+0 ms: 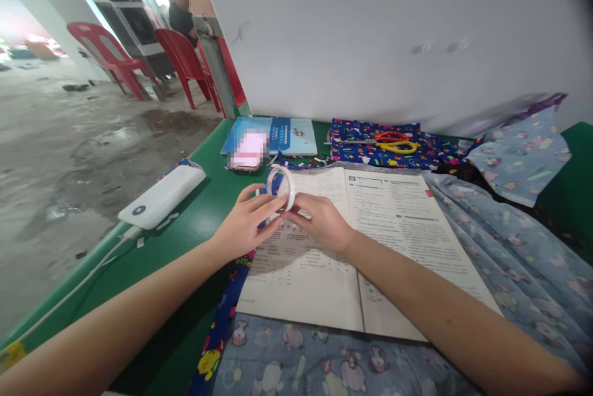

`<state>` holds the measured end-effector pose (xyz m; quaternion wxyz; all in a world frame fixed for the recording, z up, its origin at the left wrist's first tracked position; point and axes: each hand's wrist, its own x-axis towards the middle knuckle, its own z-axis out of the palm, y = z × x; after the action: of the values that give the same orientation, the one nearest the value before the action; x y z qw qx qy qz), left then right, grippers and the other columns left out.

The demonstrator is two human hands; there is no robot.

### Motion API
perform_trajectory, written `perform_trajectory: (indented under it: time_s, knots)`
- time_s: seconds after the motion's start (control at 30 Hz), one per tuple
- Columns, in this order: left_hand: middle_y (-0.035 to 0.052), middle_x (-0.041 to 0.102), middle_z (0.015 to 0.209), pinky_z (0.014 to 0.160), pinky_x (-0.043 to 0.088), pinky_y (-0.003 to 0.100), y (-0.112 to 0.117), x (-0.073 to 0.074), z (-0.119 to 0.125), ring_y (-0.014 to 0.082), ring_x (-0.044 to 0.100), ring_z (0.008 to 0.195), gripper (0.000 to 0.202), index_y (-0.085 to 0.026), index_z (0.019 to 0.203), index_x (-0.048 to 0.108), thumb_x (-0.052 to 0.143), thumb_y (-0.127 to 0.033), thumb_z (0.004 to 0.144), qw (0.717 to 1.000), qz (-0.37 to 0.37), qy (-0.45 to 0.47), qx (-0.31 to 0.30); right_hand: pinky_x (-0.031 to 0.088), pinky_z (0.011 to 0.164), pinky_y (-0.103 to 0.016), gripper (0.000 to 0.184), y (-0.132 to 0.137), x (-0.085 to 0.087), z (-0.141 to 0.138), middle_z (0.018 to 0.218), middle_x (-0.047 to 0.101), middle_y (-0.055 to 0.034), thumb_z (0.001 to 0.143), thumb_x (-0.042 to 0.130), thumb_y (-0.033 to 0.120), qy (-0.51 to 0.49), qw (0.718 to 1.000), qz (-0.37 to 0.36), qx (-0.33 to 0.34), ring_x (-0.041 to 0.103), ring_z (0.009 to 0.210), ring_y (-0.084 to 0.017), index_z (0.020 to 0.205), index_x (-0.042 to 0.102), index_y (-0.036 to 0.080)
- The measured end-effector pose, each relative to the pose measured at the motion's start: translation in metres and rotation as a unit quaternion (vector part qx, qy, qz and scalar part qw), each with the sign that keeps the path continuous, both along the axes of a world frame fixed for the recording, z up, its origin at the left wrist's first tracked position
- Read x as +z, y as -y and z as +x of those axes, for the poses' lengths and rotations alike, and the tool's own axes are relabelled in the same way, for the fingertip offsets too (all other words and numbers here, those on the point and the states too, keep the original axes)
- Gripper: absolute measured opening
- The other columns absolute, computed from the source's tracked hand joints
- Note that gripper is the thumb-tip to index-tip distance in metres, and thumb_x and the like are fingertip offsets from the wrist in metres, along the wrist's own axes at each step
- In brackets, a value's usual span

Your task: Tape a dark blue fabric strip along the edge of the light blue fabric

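Note:
A thin, whitish roll of tape [291, 189] stands on edge between my two hands, above the left page of an open book [319, 285]. My left hand [252, 217] holds its near-left side, with the thumb below and the fingers along the ring. The fingertips of my right hand [319, 220] pinch its lower right edge close to the left fingertips. Whether a loose tape end is between the fingers cannot be made out. The book lies on grey-blue patterned cloth [287, 359].
A white power bank [162, 198] with a cable lies left on the green table [194, 235]. Behind are a phone [250, 149], a blue booklet [296, 136], and scissors [396, 147] on dark blue cloth [352, 130]. A person [180, 13] sits beyond red chairs [183, 56].

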<state>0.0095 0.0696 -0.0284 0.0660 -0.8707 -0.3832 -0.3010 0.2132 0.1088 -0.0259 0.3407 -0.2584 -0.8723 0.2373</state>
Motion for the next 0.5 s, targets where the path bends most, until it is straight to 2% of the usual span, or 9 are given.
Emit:
perform_trajectory:
  time_s: [0.07,0.17,0.27,0.37,0.5]
  knots:
    - [0.0038,0.072,0.099,0.106,0.036,0.046,-0.0015,-0.0016,-0.0012,0.0176,0.067,0.088,0.036,-0.024,0.128,0.051,0.051,-0.019,0.092,1.0,0.022,0.002,0.005,0.045,0.069,-0.026,0.026,0.001,0.0015,0.0,0.083,0.067,-0.002,0.095,0.05,0.041,0.008,1.0,0.003,-0.015,0.06,0.073,-0.013,0.087,0.062,0.019]
    - [0.0019,0.074,0.092,0.102,0.039,0.043,-0.002,-0.0018,-0.0017,0.016,0.069,0.081,0.028,-0.023,0.12,0.058,0.053,-0.019,0.093,0.998,0.062,0.025,0.022,0.045,0.067,-0.026,0.024,0.0033,0.0064,0.0008,0.078,0.066,-0.0008,0.093,0.053,0.041,-0.015,0.997,0.003,-0.07,0.06,0.07,-0.013,0.084,0.059,0.02]
    - [0.0013,0.075,0.09,0.099,0.042,0.042,-0.0019,-0.0007,-0.0014,0.0155,0.069,0.077,0.019,-0.023,0.108,0.064,0.054,-0.022,0.092,0.996,0.056,0.039,0.065,0.049,0.075,-0.029,0.015,0.0051,0.0098,0.0022,0.09,0.068,-0.0027,0.091,0.056,0.035,-0.084,0.992,0.019,-0.097,0.064,0.081,-0.015,0.085,0.055,0.022]
    - [0.0012,0.075,0.09,0.098,0.042,0.042,-0.0022,0.0001,-0.0013,0.0149,0.069,0.075,0.015,-0.023,0.1,0.065,0.052,-0.023,0.092,0.994,0.034,0.048,0.097,0.05,0.084,-0.031,0.012,0.0062,0.0086,0.0024,0.105,0.069,-0.0044,0.091,0.05,0.024,-0.098,0.992,0.047,-0.071,0.065,0.096,-0.015,0.079,0.05,0.023]
    - [-0.0008,0.075,0.084,0.1,0.042,0.041,-0.0026,0.0,-0.0012,0.0135,0.067,0.07,0.014,-0.023,0.097,0.064,0.052,-0.021,0.09,0.993,0.022,0.059,0.101,0.051,0.084,-0.03,0.012,0.0082,0.0063,0.0004,0.109,0.07,-0.004,0.09,0.049,0.018,-0.056,0.996,0.069,-0.018,0.066,0.098,-0.014,0.078,0.05,0.023]
